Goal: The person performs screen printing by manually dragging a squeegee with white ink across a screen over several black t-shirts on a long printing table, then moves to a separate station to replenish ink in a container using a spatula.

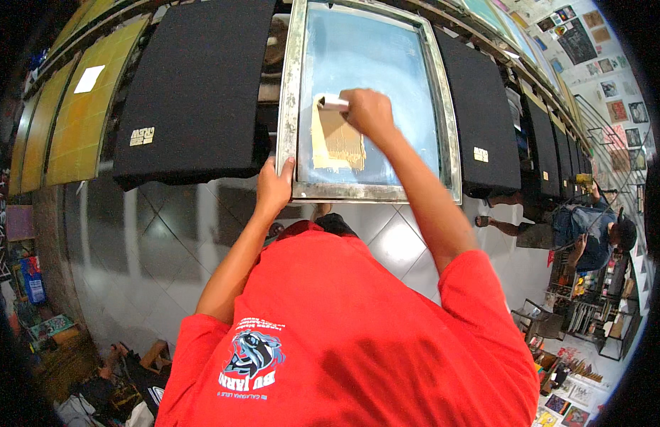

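Right hand: fingers curled closed around a short pale squeegee, thumb side toward the tool. The squeegee sits over the mesh, left of its middle, at the far end of a cream ink patch. Patch is tan inside, ragged along its near edge, streak of cream down its left side. Can't tell if the blade touches the mesh.

Left hand: at the frame, left rail, just by the near corner. One digit rests on the rail, another shows at the outer side, rest hidden; can't tell how far the fingers close. Nothing else seen in that hand.

Frame is worn and whitish, straight ahead of the person, mesh light blue. A black cloth lies to the left of it, another black cloth to the right, each with a small cream print near its lower edge. Further left, yellowish boards, white paper on one. Red shirt on the person. Glossy tile floor below. Far right: co-worker in dark clothes and cap, a chair nearby.
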The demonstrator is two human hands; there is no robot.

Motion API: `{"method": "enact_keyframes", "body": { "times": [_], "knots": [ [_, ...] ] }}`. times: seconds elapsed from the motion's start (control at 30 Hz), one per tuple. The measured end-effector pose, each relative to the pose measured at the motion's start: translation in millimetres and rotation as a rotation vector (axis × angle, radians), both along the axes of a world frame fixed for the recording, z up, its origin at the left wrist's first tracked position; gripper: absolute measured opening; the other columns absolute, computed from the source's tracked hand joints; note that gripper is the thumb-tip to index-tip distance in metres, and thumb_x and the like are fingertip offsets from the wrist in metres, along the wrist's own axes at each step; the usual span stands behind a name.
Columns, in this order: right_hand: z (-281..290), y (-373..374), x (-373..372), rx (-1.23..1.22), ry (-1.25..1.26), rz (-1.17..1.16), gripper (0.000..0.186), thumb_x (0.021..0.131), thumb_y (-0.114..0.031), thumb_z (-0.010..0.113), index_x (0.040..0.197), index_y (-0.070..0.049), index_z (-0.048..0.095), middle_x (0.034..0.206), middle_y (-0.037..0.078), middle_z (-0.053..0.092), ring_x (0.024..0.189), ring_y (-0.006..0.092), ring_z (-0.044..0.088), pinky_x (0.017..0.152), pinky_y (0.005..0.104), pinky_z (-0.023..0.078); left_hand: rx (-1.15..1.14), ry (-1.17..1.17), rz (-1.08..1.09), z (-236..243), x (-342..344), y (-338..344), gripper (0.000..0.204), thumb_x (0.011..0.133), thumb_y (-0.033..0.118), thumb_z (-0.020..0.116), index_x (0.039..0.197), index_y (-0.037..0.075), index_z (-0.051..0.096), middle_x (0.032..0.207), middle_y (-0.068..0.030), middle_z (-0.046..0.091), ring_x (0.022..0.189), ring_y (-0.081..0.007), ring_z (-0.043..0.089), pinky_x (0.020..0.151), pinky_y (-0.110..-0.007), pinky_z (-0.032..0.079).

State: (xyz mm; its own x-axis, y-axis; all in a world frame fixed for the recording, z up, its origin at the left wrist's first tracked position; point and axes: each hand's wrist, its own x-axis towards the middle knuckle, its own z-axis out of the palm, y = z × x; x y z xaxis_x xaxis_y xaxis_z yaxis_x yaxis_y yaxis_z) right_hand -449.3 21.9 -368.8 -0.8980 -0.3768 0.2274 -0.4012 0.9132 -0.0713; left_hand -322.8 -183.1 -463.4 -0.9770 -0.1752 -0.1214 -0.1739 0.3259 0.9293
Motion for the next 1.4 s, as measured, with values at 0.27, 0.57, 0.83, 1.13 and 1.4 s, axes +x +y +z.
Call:
{"method": "enact_keyframes", "body": {
  "times": [0.27,0.57,0.83,1.13,1.4],
  "knots": [
    [24.2,-2.5,98.1,-0.002,-0.181,0.009,0.011,0.075,-0.02,0.067,0.083,-0.013,0.065,0.079,0.011,0.066,0.077,0.0318,0.064,0.063,0.0464,0.051,0.025,-0.004,0.012,-4.9,-3.2,-0.2,0.041,0.092,0.031,0.057,0.1,-0.009,0.059,0.095,-0.0292,0.065,0.091,-0.0418,0.063,0.078,-0.043,0.048],
    [-37.0,-5.0,108.5,-0.025,0.106,0.012,0.034,0.063,-0.01,0.074,0.096,-0.011,0.065,0.089,0.006,0.066,0.078,0.0249,0.062,0.066,0.0366,0.05,0.044,-0.004,0.033,-8.2,2.9,-1.5,0.039,0.092,0.028,0.057,0.102,-0.01,0.058,0.095,-0.0291,0.065,0.091,-0.0417,0.064,0.08,-0.043,0.048],
    [38.5,2.6,-23.1,0.138,-0.185,0.024,0.022,0.07,-0.026,0.073,0.086,-0.013,0.069,0.078,0.014,0.067,0.076,0.0346,0.065,0.065,0.0455,0.051,-0.009,0.005,0.031,-7.2,-2.6,-0.6,0.041,0.091,0.031,0.058,0.1,-0.009,0.059,0.092,-0.0292,0.065,0.089,-0.0422,0.064,0.078,-0.044,0.048],
    [3.5,-1.9,120.0,0.002,-0.075,0.0,0.027,0.067,-0.009,0.073,0.093,-0.013,0.066,0.086,0.011,0.066,0.081,0.0309,0.063,0.068,0.0431,0.05,0.003,0.026,0.033,-19.6,-3.0,-0.2,0.047,0.091,0.035,0.057,0.104,-0.01,0.058,0.098,-0.0299,0.064,0.095,-0.0417,0.063,0.081,-0.043,0.047],
    [-14.6,-5.5,179.3,-0.228,-0.104,0.024,0.072,0.064,-0.032,0.08,0.122,-0.001,0.052,0.122,0.018,0.054,0.113,0.0343,0.051,0.095,0.0437,0.041,-0.069,0.008,0.035,-3.7,-1.4,2.8,0.05,0.092,0.035,0.056,0.11,-0.012,0.056,0.101,-0.0312,0.063,0.097,-0.0431,0.062,0.083,-0.043,0.047]
  ]
}}
